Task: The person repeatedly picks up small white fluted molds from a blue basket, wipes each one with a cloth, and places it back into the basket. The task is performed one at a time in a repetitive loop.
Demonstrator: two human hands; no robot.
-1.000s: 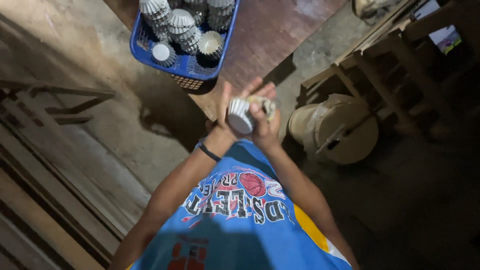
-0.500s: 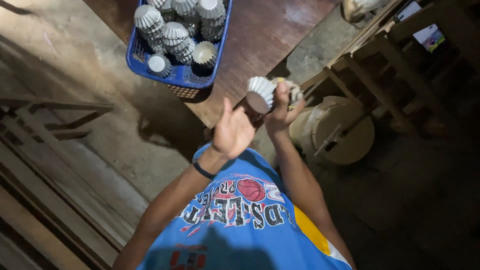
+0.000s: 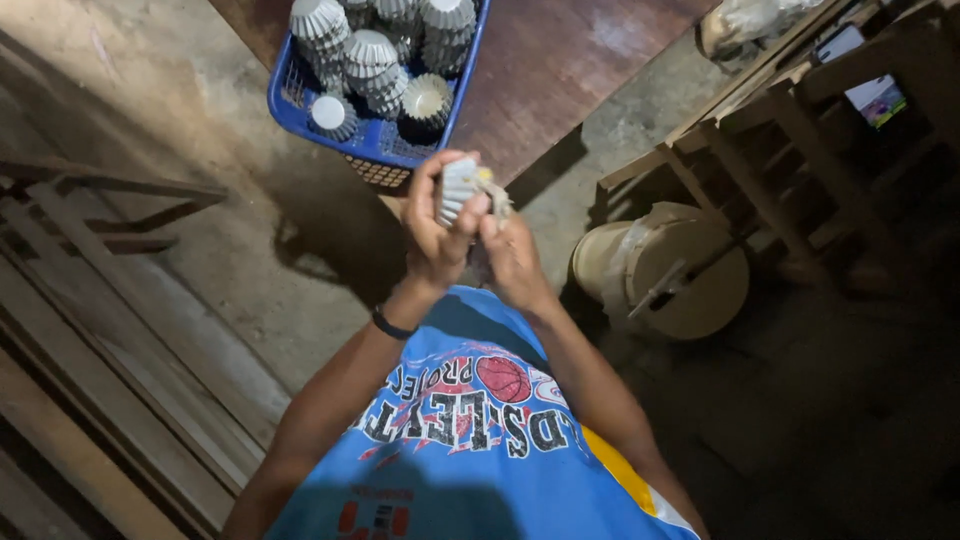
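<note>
Wooden planks [image 3: 90,400] lie stacked at the left on the concrete floor. Far and left of centre, a blue basket [image 3: 300,110] sits at the near edge of the dark red counter [image 3: 560,70], filled with stacks of small pleated grey cups [image 3: 370,60]. Just near of the basket, both hands are raised together at mid-frame. The left hand [image 3: 435,235], a dark band at its wrist, curls round a short stack of pleated cups [image 3: 458,190], thumb and fingers closed on its side. The right hand [image 3: 515,265] presses in beside it, fingers bunched at the stack's right edge; what it pinches is too small to tell. Step in hand looks like separating or sorting a cup from the held stack; the next move would call for a fine fingertip pinch on one thin rim without crushing the pleats. Forearms angle up and inward from a blue shirt [image 3: 470,430]. To the right, a pale round drum [image 3: 665,270] rests beside wooden frames [image 3: 790,120].
</note>
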